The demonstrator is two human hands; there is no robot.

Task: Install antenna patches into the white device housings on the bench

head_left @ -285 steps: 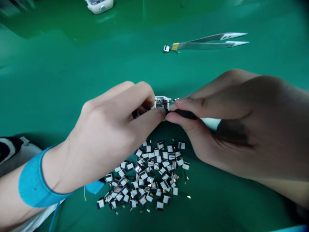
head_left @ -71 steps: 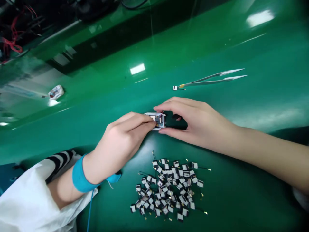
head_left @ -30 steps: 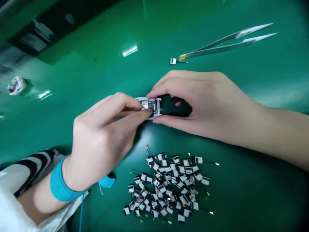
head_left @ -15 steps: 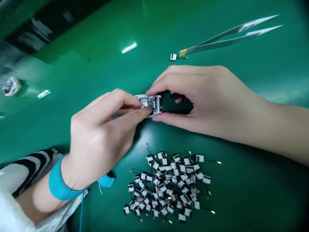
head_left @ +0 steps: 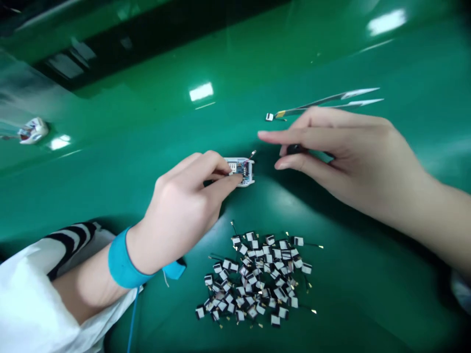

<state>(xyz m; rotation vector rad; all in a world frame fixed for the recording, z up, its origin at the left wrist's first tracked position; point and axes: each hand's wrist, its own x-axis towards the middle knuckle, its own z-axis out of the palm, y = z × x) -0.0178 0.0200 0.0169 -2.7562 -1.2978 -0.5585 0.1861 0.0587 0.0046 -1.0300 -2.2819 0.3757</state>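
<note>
The open white device case (head_left: 251, 174) is mid-scene at the green surface (head_left: 147, 132), its circuit board (head_left: 246, 169) bared; my left hand (head_left: 186, 206) pinches its left part. Apart, to the right, my right hand (head_left: 346, 147) spreads forefinger from thumb, curled fingers gripping a half-hidden dark object (head_left: 294, 148). Cabled modules (head_left: 251, 279) lie nearer; tweezers (head_left: 351, 94) farther right.

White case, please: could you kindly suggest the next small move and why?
Perhaps the right hand should tuck in the wire: its tip appears to jut past the edge of the case, which the left hand is holding.
</note>
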